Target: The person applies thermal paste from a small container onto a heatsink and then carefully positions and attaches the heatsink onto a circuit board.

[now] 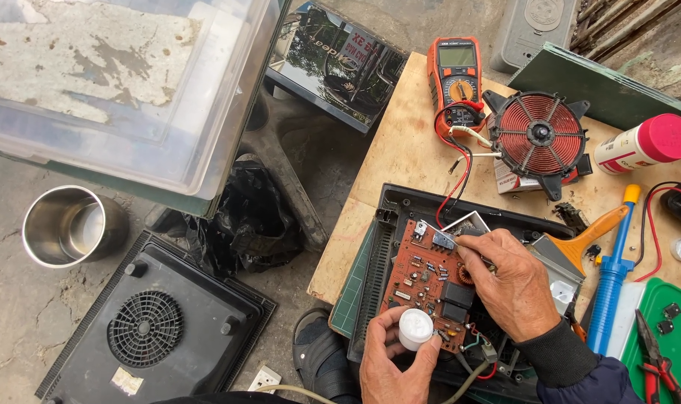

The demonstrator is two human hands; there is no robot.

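Workbench layout around the open black plastic cooker housing [400, 202]

In the housing lies the brown circuit board [423, 277]; the right hand [512, 284] rests on the board's right part, and the left hand [389, 363], holding a small white round jar [415, 329], sits at its near edge. Behind the housing lie the orange multimeter [456, 78] and the red copper coil disc [539, 135]. Right of it lie the orange-handled brush [591, 232] and blue desoldering pump [614, 277]. Left of it, on the floor, lies a black cooker base with round fan grille [157, 329].

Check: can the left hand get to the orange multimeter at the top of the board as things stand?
Probably not straight away: the left hand holds a small white jar, and the right hand and circuit board lie between it and the multimeter.
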